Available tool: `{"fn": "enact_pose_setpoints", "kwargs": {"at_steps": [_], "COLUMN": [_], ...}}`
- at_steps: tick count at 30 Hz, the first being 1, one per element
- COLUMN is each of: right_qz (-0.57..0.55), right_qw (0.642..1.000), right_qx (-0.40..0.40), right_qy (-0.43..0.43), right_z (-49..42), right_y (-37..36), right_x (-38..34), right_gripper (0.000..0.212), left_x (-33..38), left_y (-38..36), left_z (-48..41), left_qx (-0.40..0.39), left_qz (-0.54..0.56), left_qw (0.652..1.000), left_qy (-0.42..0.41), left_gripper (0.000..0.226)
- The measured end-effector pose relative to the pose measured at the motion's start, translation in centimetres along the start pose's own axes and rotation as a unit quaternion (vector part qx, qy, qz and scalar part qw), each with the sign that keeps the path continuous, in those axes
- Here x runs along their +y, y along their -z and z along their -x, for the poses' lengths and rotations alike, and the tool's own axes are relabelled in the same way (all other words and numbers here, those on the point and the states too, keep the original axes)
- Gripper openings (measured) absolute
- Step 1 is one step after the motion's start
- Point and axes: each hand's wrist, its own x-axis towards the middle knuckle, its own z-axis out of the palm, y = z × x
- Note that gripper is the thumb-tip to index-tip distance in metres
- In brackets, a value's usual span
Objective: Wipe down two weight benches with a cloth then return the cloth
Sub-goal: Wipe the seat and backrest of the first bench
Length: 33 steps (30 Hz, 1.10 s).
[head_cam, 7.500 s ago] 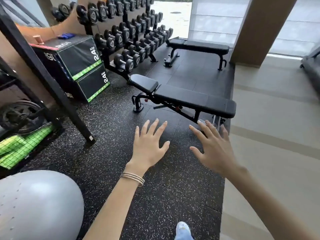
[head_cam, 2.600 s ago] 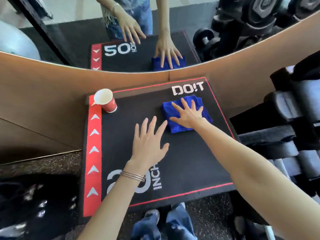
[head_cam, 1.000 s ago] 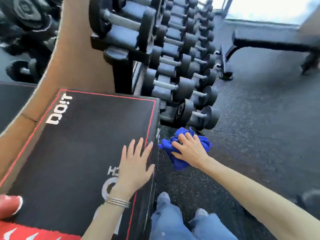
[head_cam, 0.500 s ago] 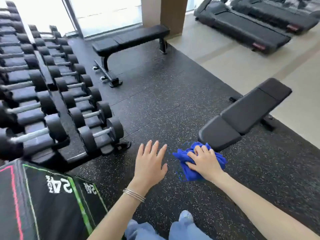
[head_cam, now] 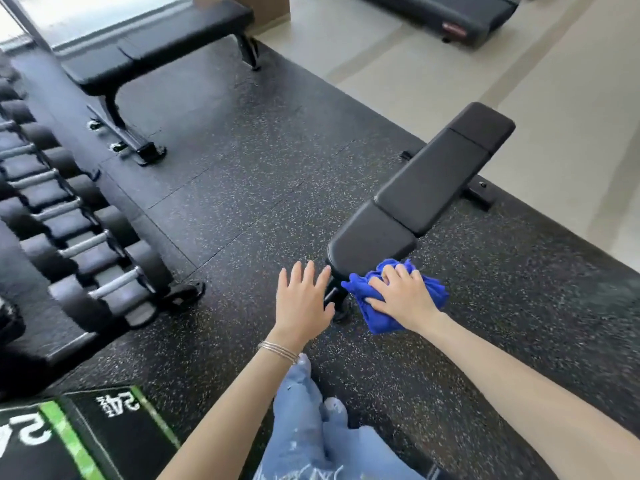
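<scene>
My right hand (head_cam: 403,297) grips a bunched blue cloth (head_cam: 381,318) in the air, just in front of the near end of a black padded weight bench (head_cam: 426,188) that runs away to the upper right. My left hand (head_cam: 303,301) hovers beside it, palm down, fingers spread, holding nothing. A second black bench (head_cam: 156,46) stands farther off at the upper left.
A rack of dumbbells (head_cam: 69,220) lines the left side. A black plyo box (head_cam: 79,438) with green stripe sits at the lower left. Treadmills (head_cam: 446,19) stand on the pale floor beyond. Speckled rubber flooring (head_cam: 242,174) lies between the benches.
I lifted the cloth off the plyo box, turned right and stepped closer to the near bench; my right hand with the cloth now sits at its near end.
</scene>
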Motion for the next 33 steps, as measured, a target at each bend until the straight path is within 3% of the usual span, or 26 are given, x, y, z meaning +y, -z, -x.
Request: {"fn": "enact_pose_setpoints", "kwargs": {"at_steps": [6,10,21,27,33], "right_qz": [0.009,-0.07,-0.139,-0.167,-0.187], "right_qw": [0.998,0.989,0.977,0.976,0.963], "right_qx": [-0.055,-0.131,-0.154,-0.142,-0.125], "right_qy": [0.016,0.011,-0.056,-0.009,-0.149], "right_z": [-6.2,-11.2,-19.8,-22.7,-30.9], "right_y": [-3.7,-7.5,-20.9,-27.7,-31.5], "right_x": [1.8,2.3,-0.1,-1.9,2.4], "right_gripper": [0.038,0.045,0.042,0.037,0.033], "left_x": [-1.5,-3.7,-6.5,-6.2,-4.5], "left_y": [-2.7,-5.3,-14.8,-21.4,-24.6], "left_z": [-6.3,-10.5,-20.2,-22.1,-24.3], "left_qx": [-0.033,-0.074,-0.082,-0.099,-0.11], "left_qz": [0.003,0.0,0.033,0.054,0.103], "left_qw": [0.999,0.997,0.996,0.993,0.987], "left_qy": [0.002,-0.002,-0.002,0.016,0.051], "left_gripper": [0.072,0.073,0.073,0.076,0.089]}}
